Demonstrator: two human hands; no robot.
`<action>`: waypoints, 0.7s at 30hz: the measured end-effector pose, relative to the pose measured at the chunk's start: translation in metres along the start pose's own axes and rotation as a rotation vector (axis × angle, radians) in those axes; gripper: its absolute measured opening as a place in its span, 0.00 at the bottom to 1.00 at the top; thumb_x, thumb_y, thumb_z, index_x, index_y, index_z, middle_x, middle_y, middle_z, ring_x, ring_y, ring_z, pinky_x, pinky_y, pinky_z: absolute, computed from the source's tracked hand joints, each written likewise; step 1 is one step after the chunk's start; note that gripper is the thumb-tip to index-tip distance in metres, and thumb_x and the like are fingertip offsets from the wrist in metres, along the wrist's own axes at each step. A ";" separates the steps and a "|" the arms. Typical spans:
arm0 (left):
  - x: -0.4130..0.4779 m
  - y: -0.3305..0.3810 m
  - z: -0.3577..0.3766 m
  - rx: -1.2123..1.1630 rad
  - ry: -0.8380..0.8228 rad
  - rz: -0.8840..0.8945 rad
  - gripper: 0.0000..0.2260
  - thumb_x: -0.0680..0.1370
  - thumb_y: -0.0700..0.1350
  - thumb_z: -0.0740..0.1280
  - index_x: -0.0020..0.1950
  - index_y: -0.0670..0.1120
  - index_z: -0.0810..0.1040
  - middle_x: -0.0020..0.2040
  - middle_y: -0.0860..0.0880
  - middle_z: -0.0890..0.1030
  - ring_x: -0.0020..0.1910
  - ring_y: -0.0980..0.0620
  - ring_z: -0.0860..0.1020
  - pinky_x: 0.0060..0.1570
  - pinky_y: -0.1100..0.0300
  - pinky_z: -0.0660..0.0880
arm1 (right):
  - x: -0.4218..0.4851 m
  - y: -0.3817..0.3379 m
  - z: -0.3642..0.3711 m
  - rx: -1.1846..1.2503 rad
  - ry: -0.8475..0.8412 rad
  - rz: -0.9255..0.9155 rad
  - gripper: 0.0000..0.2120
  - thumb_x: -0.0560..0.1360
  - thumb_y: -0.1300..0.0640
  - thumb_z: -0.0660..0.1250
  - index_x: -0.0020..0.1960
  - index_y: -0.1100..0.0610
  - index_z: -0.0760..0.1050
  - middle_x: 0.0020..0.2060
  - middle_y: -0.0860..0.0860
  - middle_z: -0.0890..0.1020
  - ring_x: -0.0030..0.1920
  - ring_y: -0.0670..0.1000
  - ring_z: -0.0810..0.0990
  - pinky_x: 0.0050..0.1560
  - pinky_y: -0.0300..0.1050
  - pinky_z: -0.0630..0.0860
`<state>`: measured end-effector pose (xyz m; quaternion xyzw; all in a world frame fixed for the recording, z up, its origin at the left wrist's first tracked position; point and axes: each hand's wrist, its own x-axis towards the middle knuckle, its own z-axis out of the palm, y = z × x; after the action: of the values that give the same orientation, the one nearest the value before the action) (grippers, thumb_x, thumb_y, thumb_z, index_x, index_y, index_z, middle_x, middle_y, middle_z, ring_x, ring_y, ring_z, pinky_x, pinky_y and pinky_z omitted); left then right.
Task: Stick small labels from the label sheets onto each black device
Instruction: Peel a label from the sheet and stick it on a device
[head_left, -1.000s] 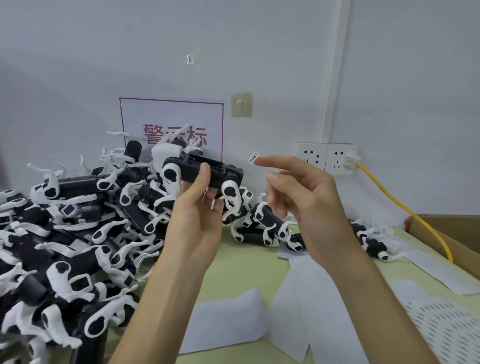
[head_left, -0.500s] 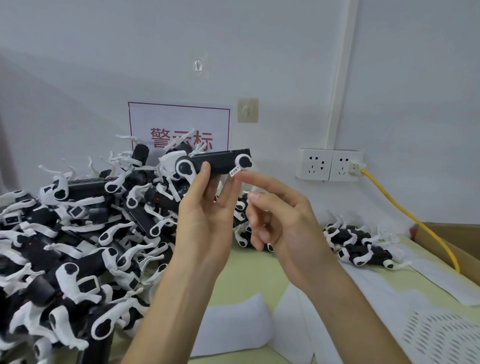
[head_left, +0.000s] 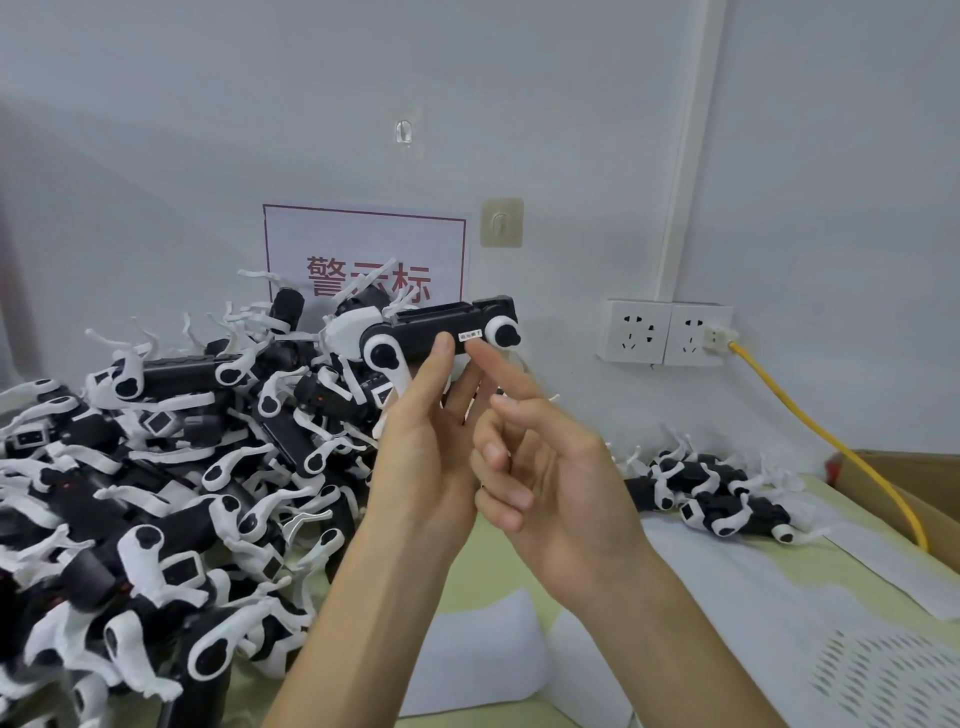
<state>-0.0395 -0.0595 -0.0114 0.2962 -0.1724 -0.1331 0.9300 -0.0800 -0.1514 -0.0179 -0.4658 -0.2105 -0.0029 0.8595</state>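
— Black device (head_left: 441, 332): status? Any readable print?
— Only the wall sign (head_left: 363, 244): white sheet, red border, red characters "警示标". Its lower part is hidden behind the pile. Small white label (head_left: 471, 335) sits on the device's front face near the right end, just beside the white round joint. Dark print on it, too small to read.
— Left grip?
— Left hand (head_left: 423, 457) holds the device raised and roughly level in front of the wall, under the sign's right corner. Thumb pressed on the front face just left of the label, fingers curled up behind the body. One white leg hangs from the left joint beside the thumb.
— Right?
— Right hand (head_left: 556, 483) holds nothing. Index finger (head_left: 498, 374) is straight, tip at the label's lower edge. Cannot tell if it touches the label or only the body. Other fingers loosely curled toward the palm.
— Other units?
— Big pile of devices (head_left: 156, 467), black bodies with white legs, on the left of the green table (head_left: 488, 566) against the wall. Smaller group (head_left: 722, 493) on the right, well apart from the pile, beside white label sheets (head_left: 779, 597).
— Wall side?
— Two white sockets (head_left: 665, 332) right of the held device. Yellow cable (head_left: 810, 431) is plugged into the right one and runs down toward a cardboard box (head_left: 909, 488).
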 end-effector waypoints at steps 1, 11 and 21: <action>0.000 0.000 0.000 0.001 0.001 -0.004 0.13 0.74 0.54 0.71 0.35 0.49 0.86 0.49 0.48 0.85 0.52 0.49 0.85 0.42 0.58 0.82 | 0.000 0.001 0.000 0.014 0.003 0.004 0.22 0.73 0.57 0.65 0.66 0.48 0.80 0.29 0.50 0.72 0.21 0.45 0.62 0.20 0.37 0.64; -0.001 -0.002 0.001 0.009 0.007 0.031 0.13 0.77 0.54 0.70 0.38 0.49 0.87 0.49 0.50 0.86 0.49 0.52 0.85 0.42 0.60 0.82 | 0.001 0.004 -0.001 0.060 0.014 -0.002 0.23 0.72 0.57 0.65 0.67 0.50 0.80 0.29 0.50 0.72 0.22 0.45 0.62 0.20 0.37 0.63; -0.003 -0.002 0.002 0.063 0.022 0.050 0.08 0.74 0.50 0.73 0.36 0.51 0.87 0.46 0.49 0.86 0.40 0.52 0.84 0.32 0.61 0.80 | 0.001 0.004 0.000 0.063 0.016 -0.007 0.22 0.71 0.57 0.65 0.64 0.50 0.82 0.29 0.50 0.72 0.22 0.45 0.63 0.21 0.37 0.63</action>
<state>-0.0433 -0.0607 -0.0118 0.3223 -0.1735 -0.1010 0.9251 -0.0786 -0.1489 -0.0210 -0.4376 -0.2051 -0.0028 0.8755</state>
